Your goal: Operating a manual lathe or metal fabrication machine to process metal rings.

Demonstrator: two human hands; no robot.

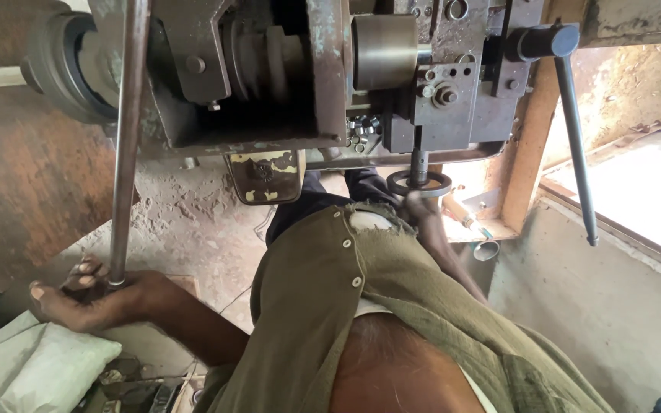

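Here, 2 hands: left hand [89,294] clenched on 1 long rod [128,138], right hand [421,205] grasping 1 small handwheel [419,183] under the machine [307,76]; 1 lever [575,145] far right.

— What is the machine [284,84] made of?
— Dull, rust-stained metal; its cylinder [382,52] is smoother, faintly shiny. The long rod [128,138] is worn matt steel.
— And the shirt [392,306]?
— Coarse olive cloth, frayed. The floor [185,222] is rough and gritty.

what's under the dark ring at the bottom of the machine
The right hand reaches up right beneath the ring; whether the fingers touch it is hidden. Below are the olive shirt and forearm.
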